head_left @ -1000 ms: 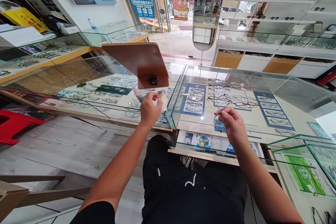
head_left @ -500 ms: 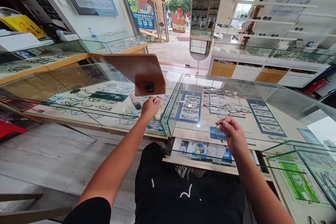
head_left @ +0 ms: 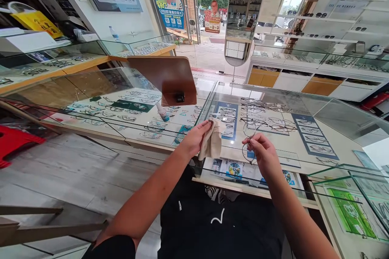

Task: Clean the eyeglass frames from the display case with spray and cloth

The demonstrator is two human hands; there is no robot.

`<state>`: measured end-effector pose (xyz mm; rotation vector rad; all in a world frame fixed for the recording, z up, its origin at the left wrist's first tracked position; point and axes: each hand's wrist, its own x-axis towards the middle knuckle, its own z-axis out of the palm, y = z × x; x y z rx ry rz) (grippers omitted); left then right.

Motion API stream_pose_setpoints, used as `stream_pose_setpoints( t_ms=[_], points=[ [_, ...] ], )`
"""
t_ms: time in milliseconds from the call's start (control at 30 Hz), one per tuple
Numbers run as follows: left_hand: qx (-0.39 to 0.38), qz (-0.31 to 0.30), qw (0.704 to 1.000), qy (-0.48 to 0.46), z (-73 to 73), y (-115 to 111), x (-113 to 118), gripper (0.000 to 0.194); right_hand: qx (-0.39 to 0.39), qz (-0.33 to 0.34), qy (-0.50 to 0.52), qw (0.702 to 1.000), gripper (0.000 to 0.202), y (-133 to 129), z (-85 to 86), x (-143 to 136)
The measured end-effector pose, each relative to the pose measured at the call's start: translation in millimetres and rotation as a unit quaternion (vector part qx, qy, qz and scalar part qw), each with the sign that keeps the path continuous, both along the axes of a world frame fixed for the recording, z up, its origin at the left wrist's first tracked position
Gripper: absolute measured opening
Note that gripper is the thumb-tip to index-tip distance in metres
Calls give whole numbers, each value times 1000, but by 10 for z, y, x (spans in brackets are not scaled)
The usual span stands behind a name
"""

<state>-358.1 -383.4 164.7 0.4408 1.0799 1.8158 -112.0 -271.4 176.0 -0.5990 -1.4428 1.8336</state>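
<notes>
My left hand (head_left: 194, 141) is closed on a beige cleaning cloth (head_left: 212, 142), which hangs down from the fingertips over the front of the glass counter. To the right of it, my right hand (head_left: 263, 148) pinches a pair of thin round eyeglasses (head_left: 249, 154) near the bridge. The glasses are turned on end, one round rim above the fingers and the other below. A small gap lies between cloth and glasses. Left of the cloth, a small bottle (head_left: 163, 112) with a white top stands tilted in view on the counter.
Below my hands is a glass display counter (head_left: 209, 101) with rows of eyeglasses inside. A brown tilted table mirror (head_left: 170, 73) stands on its left part. An open drawer (head_left: 209, 175) with leaflets juts toward me. A red stool (head_left: 18, 143) is at left, and a glass case (head_left: 349, 178) at right.
My left hand has lifted the cloth off the counter by the bottle and brought it right, toward the glasses. My right hand still holds the glasses, slightly further left. The view has shifted a little.
</notes>
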Motion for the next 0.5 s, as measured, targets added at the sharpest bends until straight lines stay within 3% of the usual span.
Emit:
stream_pose_setpoints(
  t_ms=[233, 500],
  points=[
    [10, -62, 998, 5, 57, 116, 351, 46, 20, 52, -8, 998, 27, -70, 29, -2],
    [32, -121, 992, 18, 93, 122, 546, 41, 40, 98, -37, 994, 34, -124, 80, -49]
  ],
)
